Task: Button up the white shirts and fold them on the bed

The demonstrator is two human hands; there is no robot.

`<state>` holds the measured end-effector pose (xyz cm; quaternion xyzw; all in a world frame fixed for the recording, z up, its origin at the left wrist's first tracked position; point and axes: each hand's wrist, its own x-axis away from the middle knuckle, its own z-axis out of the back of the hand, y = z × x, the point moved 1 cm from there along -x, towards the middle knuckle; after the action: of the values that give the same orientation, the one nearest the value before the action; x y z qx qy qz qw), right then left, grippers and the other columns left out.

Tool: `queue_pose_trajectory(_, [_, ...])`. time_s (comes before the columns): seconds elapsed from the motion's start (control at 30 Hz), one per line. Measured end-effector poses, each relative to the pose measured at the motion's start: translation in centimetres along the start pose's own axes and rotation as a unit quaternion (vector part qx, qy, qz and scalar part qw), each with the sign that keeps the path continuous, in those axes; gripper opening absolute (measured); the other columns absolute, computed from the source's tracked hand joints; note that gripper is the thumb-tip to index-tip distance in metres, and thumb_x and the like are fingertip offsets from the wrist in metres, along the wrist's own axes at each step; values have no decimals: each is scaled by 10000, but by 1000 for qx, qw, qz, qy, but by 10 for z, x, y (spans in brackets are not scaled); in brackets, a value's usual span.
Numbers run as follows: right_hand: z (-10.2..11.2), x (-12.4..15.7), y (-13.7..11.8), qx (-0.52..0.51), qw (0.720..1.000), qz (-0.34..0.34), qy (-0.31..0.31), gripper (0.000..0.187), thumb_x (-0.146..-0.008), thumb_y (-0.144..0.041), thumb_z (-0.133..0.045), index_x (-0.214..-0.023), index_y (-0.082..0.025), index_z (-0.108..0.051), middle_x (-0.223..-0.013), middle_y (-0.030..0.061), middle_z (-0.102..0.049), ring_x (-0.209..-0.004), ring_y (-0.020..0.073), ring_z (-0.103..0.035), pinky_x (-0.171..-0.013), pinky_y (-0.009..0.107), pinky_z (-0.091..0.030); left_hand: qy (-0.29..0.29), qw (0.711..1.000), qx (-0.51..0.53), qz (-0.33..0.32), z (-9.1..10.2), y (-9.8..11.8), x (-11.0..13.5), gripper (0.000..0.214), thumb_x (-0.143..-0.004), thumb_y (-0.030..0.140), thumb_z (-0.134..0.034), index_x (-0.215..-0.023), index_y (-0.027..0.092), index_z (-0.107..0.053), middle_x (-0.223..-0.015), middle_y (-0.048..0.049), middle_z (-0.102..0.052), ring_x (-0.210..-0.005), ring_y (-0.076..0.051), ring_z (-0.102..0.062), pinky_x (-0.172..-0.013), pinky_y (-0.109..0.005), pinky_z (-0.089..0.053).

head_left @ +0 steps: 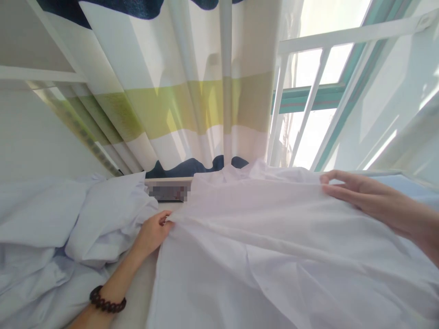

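Note:
A large white garment (219,256) lies spread in front of me, with a collar-like fold at its far edge and long creases running across it. At its left edge, my left hand (154,235) is closed, pinching the fabric between thumb and fingers; a dark beaded bracelet (107,300) circles that wrist. Over on the right, my right hand (360,192) grips the garment's upper edge between thumb and fingertips, the cloth pulled fairly taut between both hands. The garment's near end runs out of view.
White cloth pieces (103,219) are heaped on the left. A dark panel with a blurred picture (169,191) stands behind the garment's left corner. Striped curtains (192,105) hang at the back. White railings (302,123) and a teal-framed window (312,98) are at the right.

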<state>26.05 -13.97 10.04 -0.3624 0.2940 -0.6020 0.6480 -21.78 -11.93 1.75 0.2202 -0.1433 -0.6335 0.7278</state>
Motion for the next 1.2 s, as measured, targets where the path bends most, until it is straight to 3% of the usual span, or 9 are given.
queue_pose_trajectory(0.13, [-29, -20, 46, 168, 979, 3, -117, 362, -893, -546, -472, -1070, -242, -556, -813, 17, -668, -669, 188, -621, -640, 323, -519, 119, 975, -113, -150, -10, 14, 7, 496, -729, 276, -573, -1222, 221, -555, -1192, -101, -629, -954, -277, -638, -834, -391, -509])
queue_pose_trajectory(0.3, [-64, 8, 47, 280, 938, 178, 105, 429, -947, -500, -430, -1245, -206, -525, -1233, 157, -575, -1157, 339, -542, -978, 554, -429, 147, 943, -121, -274, -19, 42, 17, 228, -744, 186, -498, -956, 223, -573, -924, -84, -646, -906, -286, -606, -849, -415, -480])
queue_pose_trajectory(0.37, [-76, 31, 31, 267, 924, 253, 103, 341, -971, -440, -443, -1227, -231, -528, -1214, 138, -570, -1124, 302, -551, -947, 503, -459, 152, 941, -100, -286, -19, 48, 30, 142, -774, 200, -497, -906, 226, -545, -862, -76, -617, -833, -272, -589, -789, -407, -481])
queue_pose_trajectory(0.47, [-91, 55, 16, 237, 922, 303, -33, 200, -979, -343, -464, -1126, -239, -552, -1061, 87, -604, -922, 222, -586, -804, 378, -508, 0, 932, -31, -360, -19, 54, 63, 44, -866, 269, -528, -904, 270, -549, -810, -41, -597, -764, -224, -577, -712, -339, -496])
queue_pose_trajectory(0.53, [-99, 62, 19, 226, 922, 293, -112, 165, -962, -331, -498, -1074, -226, -560, -1000, 69, -609, -857, 205, -575, -757, 350, -505, -156, 895, 9, -418, -22, 57, 86, 247, -855, 398, -630, -1091, 333, -594, -953, -54, -643, -868, -231, -600, -765, -326, -524])
queue_pose_trajectory(0.6, [-106, 63, 27, 225, 924, 278, -138, 188, -932, -348, -553, -1062, -212, -562, -997, 68, -611, -873, 214, -569, -776, 359, -496, -236, 860, 28, -451, -25, 59, 101, 426, -804, 493, -707, -1203, 385, -603, -1061, -64, -654, -966, -248, -599, -840, -339, -530])
queue_pose_trajectory(0.73, [-113, 61, 43, 219, 927, 279, -121, 116, -972, -290, -503, -969, -201, -576, -934, 60, -616, -849, 199, -552, -770, 332, -467, -276, 853, 24, -442, -27, 57, 108, 120, -921, 291, -602, -958, 328, -710, -875, -39, -663, -854, -197, -610, -769, -294, -520])
queue_pose_trajectory(0.97, [-107, 62, 50, 254, 915, 306, -70, 227, -1013, -220, -416, -846, -179, -565, -824, 48, -599, -751, 183, -514, -705, 309, -410, -260, 876, 38, -405, -17, 48, 100, 175, -945, 202, -537, -905, 249, -701, -888, -14, -648, -813, -137, -626, -752, -196, -499])
queue_pose_trajectory(1.2, [-106, 77, 34, 223, 897, 325, -199, 316, -949, -491, -528, -949, -180, -586, -825, 34, -583, -742, 178, -502, -700, 305, -389, -255, 858, 52, -443, -27, 74, 103, 203, -886, 285, -651, -1085, 266, -683, -1038, -50, -647, -956, -201, -606, -836, -280, -508])
